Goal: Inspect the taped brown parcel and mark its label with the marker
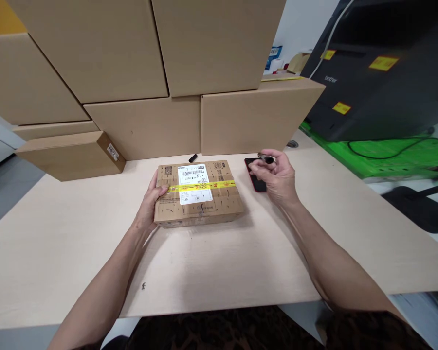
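Note:
A taped cardboard box [222, 204] lies on the table before me, with a white shipping label [190, 198], a strip of yellow tape [224, 184] and scattered black pen strokes on its top. My left hand [150, 201] grips its left side, thumb on the top edge and fingers behind. To the right of the box, my right hand [277, 177] is closed round a black marker [266, 158], raised above the table and apart from the box. A small black cap [193, 158] lies behind the box. Partly hidden under my right hand is a black phone with a red edge [259, 184].
Large cardboard boxes [142, 129] are stacked along the back of the table [219, 272]. A flat carton [65, 155] leans at the left. Beyond the table's right edge stand a dark Brother machine [379, 92] and a green surface [379, 160] with a black cable.

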The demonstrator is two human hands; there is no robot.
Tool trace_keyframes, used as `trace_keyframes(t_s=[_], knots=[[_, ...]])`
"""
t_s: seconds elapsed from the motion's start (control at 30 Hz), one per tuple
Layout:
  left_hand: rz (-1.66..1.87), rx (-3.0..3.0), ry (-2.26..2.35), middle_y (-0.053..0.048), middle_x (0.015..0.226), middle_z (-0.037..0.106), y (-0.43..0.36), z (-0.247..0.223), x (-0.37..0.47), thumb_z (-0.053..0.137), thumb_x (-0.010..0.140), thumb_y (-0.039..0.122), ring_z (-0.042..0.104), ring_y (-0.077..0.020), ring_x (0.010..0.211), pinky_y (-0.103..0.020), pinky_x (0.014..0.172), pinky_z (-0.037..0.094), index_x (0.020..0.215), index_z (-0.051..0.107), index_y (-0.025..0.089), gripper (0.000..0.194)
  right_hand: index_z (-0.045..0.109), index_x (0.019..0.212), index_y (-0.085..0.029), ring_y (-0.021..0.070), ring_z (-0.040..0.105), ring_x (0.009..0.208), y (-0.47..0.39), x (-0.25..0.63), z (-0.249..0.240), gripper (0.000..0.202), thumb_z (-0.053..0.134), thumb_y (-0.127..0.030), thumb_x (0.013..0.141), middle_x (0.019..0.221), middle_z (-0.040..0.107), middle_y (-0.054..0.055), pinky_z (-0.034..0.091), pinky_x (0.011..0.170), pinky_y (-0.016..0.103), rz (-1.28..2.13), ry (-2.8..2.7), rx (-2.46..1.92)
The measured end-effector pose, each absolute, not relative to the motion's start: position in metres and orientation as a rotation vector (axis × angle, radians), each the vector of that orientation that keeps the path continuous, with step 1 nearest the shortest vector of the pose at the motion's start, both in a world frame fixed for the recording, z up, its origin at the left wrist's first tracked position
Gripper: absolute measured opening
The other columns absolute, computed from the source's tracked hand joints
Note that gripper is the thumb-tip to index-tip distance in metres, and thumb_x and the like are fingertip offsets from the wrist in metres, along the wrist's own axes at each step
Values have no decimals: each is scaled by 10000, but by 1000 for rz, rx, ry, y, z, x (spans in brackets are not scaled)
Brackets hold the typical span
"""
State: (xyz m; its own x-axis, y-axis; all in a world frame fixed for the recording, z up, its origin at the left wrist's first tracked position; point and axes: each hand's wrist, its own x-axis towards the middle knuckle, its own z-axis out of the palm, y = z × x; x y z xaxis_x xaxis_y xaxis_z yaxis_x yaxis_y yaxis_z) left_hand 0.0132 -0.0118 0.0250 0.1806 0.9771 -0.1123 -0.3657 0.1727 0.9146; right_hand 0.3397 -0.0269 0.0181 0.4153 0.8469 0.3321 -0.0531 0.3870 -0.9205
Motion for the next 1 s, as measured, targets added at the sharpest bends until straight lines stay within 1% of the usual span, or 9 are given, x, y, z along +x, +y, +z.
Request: trace_keyframes(t_s=[0.07, 0.13, 0.27, 0.4, 0.53, 0.6, 0.73, 0.8, 1.0], knots=[[1157, 900, 876, -112, 1527, 685, -11, 23, 12, 846, 762, 307, 716, -415, 1296, -541, 1038, 653, 1734, 334, 339, 1098, 595, 974, -280, 102, 568, 462, -27, 337, 18, 461, 932, -488, 738, 635, 662, -88, 469, 454, 232, 622, -919, -1031], [1162, 906, 871, -116, 1520, 686, -10, 21, 11, 842, 766, 303, 717, -418, 1291, -537, 1025, 658, 1740, 319, 342, 1107, 537, 904, -285, 80, 446, 357, -27, 334, 20, 484, 879, -609, 795, 529, 544, -131, 359, 354, 211, 575, -859, -1016], [1154, 907, 875, -115, 1533, 677, -10, 21, 12, 835, 771, 312, 729, -409, 1271, -541, 1024, 657, 1746, 300, 348, 1113, 440, 809, -287, 70, 402, 328, -32, 327, 31, 604, 870, -709, 773, 487, 450, -151, 313, 301, 188, 542, -760, -904], [1166, 884, 898, -124, 1559, 660, -12, 24, 14, 841, 759, 301, 732, -404, 1273, -550, 1051, 646, 1740, 324, 316, 1109, 465, 764, -279, 77, 414, 331, -45, 320, 45, 592, 894, -687, 753, 475, 467, -130, 289, 296, 201, 634, -778, -852], [1166, 881, 891, -126, 1562, 660, -13, 24, 15, 839, 769, 295, 736, -388, 1277, -552, 1075, 634, 1740, 316, 313, 1103, 640, 934, -271, 113, 528, 384, -56, 314, 53, 540, 745, -792, 840, 597, 656, -52, 378, 364, 256, 851, -943, -894], [1164, 883, 886, -125, 1558, 663, -13, 24, 15, 842, 768, 298, 738, -386, 1274, -554, 1073, 636, 1740, 316, 313, 1105, 648, 987, -283, 119, 573, 438, -58, 311, 54, 526, 827, -738, 794, 663, 699, -44, 407, 413, 263, 915, -990, -885], [1175, 876, 874, -122, 1538, 680, -12, 22, 15, 848, 768, 294, 739, -396, 1270, -559, 1062, 640, 1736, 329, 318, 1099, 558, 825, -279, 97, 523, 438, -60, 303, 48, 517, 972, -562, 699, 559, 554, -104, 369, 424, 232, 871, -1013, -865], [1194, 863, 865, -114, 1525, 692, -13, 22, 16, 845, 767, 284, 734, -397, 1279, -558, 1069, 636, 1732, 347, 316, 1086, 558, 772, -269, 94, 497, 419, -63, 300, 45, 483, 939, -566, 746, 548, 539, -99, 359, 409, 237, 827, -1053, -886], [1234, 828, 892, -109, 1541, 682, -16, 20, 20, 841, 757, 280, 718, -403, 1299, -559, 1073, 633, 1722, 376, 298, 1071, 723, 749, -255, 115, 468, 489, -80, 291, 50, 291, 774, -475, 933, 575, 587, -46, 396, 488, 292, 636, -1317, -995]])
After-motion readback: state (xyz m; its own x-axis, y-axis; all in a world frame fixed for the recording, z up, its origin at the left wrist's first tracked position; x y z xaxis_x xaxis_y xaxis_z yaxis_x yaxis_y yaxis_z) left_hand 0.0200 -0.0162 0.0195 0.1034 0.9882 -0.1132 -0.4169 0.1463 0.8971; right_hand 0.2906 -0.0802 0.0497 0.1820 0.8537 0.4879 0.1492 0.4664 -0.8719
